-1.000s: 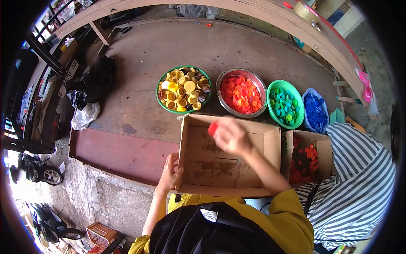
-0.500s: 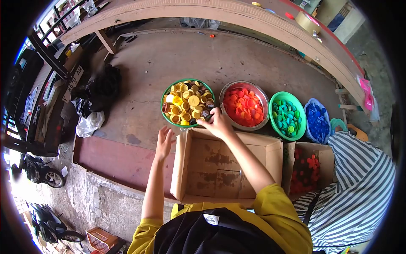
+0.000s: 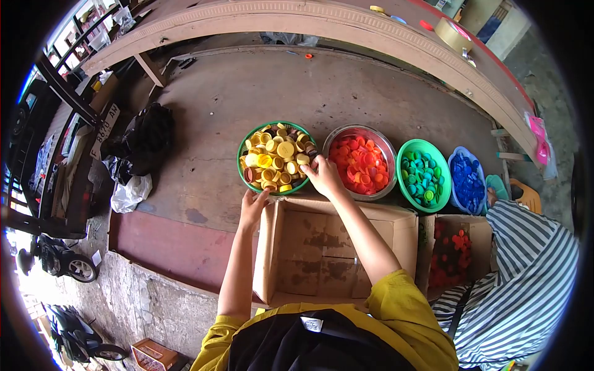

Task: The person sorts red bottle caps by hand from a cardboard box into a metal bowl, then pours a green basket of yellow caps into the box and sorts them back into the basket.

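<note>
A green bowl (image 3: 242, 151) full of yellow caps sits on the concrete floor just beyond an open, empty cardboard box (image 3: 309, 247). My right hand (image 3: 323, 175) reaches over the box, its fingers curled on the bowl's right rim, next to a steel bowl (image 3: 391, 154) of red and orange caps. With its fingers spread, my left hand (image 3: 253, 207) lies at the bowl's near rim, by the box's left corner.
A green bowl of teal caps (image 3: 447, 179) and a blue bowl of blue caps (image 3: 467, 182) continue the row rightward. A second box (image 3: 482, 232) holds red caps beside a person in a striped shirt (image 3: 532, 272). Black bags (image 3: 145, 136) and a white bag (image 3: 130, 191) lie left; the ledge (image 3: 173, 241) drops off.
My right hand, which held a red cap over the box, has gone forward to the yellow-cap bowl's rim. My left hand left the box's side and reached to that bowl.
</note>
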The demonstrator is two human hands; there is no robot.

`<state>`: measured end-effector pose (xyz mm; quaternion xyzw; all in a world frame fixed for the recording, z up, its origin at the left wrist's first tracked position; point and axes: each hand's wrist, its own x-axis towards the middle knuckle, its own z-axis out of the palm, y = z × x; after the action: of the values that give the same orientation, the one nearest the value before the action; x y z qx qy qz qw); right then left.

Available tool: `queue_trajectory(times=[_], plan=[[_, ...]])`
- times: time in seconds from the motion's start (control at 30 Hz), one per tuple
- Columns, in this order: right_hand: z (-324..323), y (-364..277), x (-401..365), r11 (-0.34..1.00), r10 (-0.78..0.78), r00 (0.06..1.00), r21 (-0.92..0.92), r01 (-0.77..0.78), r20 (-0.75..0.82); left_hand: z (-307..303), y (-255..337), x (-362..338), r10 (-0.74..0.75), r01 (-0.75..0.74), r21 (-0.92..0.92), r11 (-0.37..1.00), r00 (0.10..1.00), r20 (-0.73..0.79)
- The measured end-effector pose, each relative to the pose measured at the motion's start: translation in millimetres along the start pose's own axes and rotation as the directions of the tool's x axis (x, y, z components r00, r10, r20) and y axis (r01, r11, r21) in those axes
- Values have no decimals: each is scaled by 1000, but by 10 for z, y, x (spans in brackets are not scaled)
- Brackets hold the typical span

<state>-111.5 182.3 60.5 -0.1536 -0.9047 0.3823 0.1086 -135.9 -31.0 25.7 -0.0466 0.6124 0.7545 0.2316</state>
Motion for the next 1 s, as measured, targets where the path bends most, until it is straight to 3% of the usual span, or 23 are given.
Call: queue_trajectory(times=[0.17,0.27,0.4,0.63,0.77,0.87,1.0], plan=[[4,110,-74,994,-19,999,105,16,29,-147,17,70,-116,130,-110,985,985,127],[-57,76,-112,993,-61,998,101,59,14,-129,33,53,-138,137,41,990,990,7],[-32,131,-108,992,-44,998,122,39,38,-132,57,106,-129,126,-183,975,992,-5],[2,177,-132,984,33,997,175,-46,73,-160,122,233,-186,201,-321,925,979,78],[-65,126,-184,964,17,1000,264,-22,22,-145,150,252,-188,220,-302,928,974,130],[71,330,-129,965,-29,998,257,42,-54,-8,326,125,-102,116,-231,966,992,68],[41,289,-130,944,83,997,319,-81,8,-82,276,216,-66,122,-314,942,981,183]])
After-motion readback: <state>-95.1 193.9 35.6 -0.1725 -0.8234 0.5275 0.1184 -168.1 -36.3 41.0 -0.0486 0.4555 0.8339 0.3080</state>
